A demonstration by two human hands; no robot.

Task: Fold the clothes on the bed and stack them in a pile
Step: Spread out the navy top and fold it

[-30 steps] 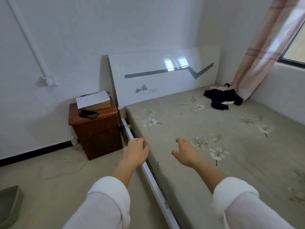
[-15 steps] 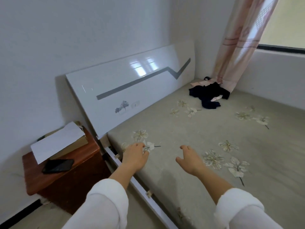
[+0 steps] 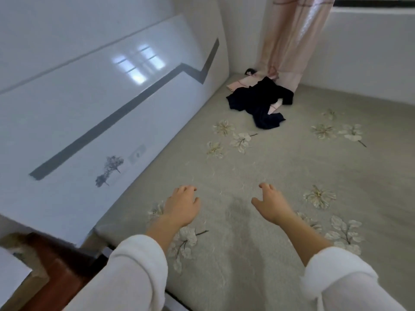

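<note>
Lying crumpled in the far corner of the bed, against the curtain, the dark clothes look soft, light and limp, best pinched at a shoulder or hem. Their long axis runs roughly from the corner toward the person. Well apart from them, the left hand and right hand hover empty, fingers relaxed.

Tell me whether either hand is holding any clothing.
No: the left hand and right hand are empty over the bed; the dark clothes lie far off by the curtain.

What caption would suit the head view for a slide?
Left hand and right hand hover open above the bed; dark clothes lie by the curtain.
</note>
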